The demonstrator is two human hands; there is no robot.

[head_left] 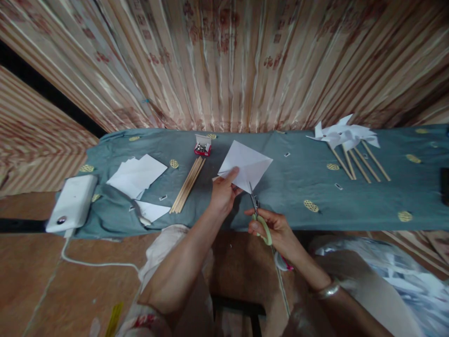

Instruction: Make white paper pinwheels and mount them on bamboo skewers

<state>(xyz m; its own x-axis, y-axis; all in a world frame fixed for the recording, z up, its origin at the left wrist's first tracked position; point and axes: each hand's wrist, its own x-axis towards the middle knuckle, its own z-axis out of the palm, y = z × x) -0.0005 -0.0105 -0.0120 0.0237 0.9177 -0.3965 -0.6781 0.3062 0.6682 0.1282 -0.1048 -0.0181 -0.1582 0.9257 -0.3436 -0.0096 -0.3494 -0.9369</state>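
Starting far out to the left of the fingers, a white box [72,203] is seen at the edge of the blue cloth [298,187], with a white cord [98,264] running from it. Nearer to the fingers, a pile of white paper sheets [136,174] is laid flat, and a folded paper piece [153,210] is laid just below it. A bunch of wooden sticks [187,185] is placed just left of the left hand [222,194], and a small red box [202,148] is set at their far end. A white paper square [245,167] is held up by the left hand: the thumb is pressed on top and the other fingers are tucked under, so the paper is pinched tight at its lower left side. Scissors [257,217] with a green handle are gripped by the right hand [277,231], with the fingers curled shut round the handle. The blades are pointed up at the bottom corner of the paper, between the two hands. A silver bangle [328,290] is worn on the right wrist. Far to the right of the fingers, white paper pinwheels [345,135] are laid on the cloth
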